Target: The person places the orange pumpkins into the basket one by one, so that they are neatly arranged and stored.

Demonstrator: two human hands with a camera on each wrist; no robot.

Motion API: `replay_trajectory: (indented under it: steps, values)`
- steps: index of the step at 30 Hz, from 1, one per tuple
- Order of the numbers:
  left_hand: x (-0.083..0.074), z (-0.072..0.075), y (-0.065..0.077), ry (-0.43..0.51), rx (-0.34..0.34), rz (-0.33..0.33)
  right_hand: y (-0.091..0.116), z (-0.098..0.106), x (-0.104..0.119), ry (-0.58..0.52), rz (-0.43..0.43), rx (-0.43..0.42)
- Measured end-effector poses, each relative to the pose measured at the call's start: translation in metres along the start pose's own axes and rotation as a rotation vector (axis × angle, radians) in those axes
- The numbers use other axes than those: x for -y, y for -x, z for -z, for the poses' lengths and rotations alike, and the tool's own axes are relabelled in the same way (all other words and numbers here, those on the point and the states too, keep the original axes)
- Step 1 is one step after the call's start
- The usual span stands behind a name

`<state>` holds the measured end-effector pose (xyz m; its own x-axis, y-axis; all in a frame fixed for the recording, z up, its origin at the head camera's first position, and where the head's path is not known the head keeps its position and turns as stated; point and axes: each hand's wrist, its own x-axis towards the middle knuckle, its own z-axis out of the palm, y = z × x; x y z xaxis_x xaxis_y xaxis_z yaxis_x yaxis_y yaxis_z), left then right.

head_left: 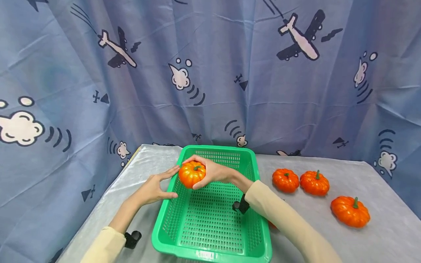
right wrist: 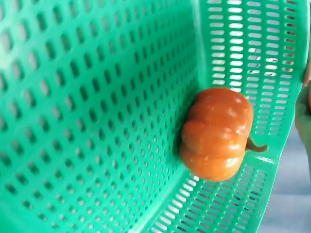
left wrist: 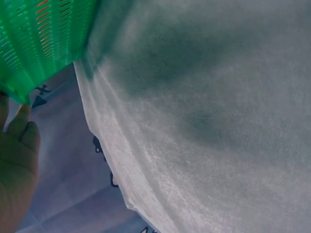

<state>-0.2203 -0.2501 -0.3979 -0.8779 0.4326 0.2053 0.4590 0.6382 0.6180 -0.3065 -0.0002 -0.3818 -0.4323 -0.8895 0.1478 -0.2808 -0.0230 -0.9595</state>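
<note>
In the head view my right hand [head_left: 212,171] grips a shiny orange pumpkin [head_left: 190,175] with a green stem, fingers over its far side and thumb below. It holds it over the far left part of a green slotted basket [head_left: 223,258]. My left hand [head_left: 152,188] lies at the basket's left rim, fingers extended and thumb apart, fingertips close beside the held pumpkin. In the right wrist view another pumpkin [right wrist: 218,136] sits inside a basket corner, hidden in the head view. The left wrist view shows left fingers [left wrist: 19,121] right at the rim.
Right of the basket on the grey cloth-covered table [head_left: 306,223] lie three pumpkins, one near the back [head_left: 285,180], one beside it [head_left: 314,183] and one nearer [head_left: 350,212]. Another pumpkin [head_left: 272,225] peeks out by the right sleeve. A blue patterned curtain [head_left: 210,109] hangs behind.
</note>
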Motion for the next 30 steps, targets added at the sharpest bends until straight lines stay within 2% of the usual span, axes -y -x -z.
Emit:
replay_trajectory:
  steps: [7,11,18,27,30]
  values:
    - [0.0,0.001,0.0,-0.021,-0.002,-0.017,0.0,0.002,-0.006,0.034,-0.069,0.1]
    - [-0.001,0.001,0.0,-0.014,-0.003,-0.018,0.001,0.0,-0.009,0.111,-0.147,0.14]
    - [-0.001,-0.002,0.0,-0.018,0.006,-0.025,-0.001,-0.01,-0.02,0.175,-0.285,0.184]
    - [-0.001,-0.002,-0.001,-0.028,0.009,-0.008,-0.003,-0.012,-0.026,0.234,-0.324,0.169]
    - [0.0,-0.002,0.0,-0.028,0.003,-0.011,-0.003,-0.015,-0.028,0.295,-0.331,0.183]
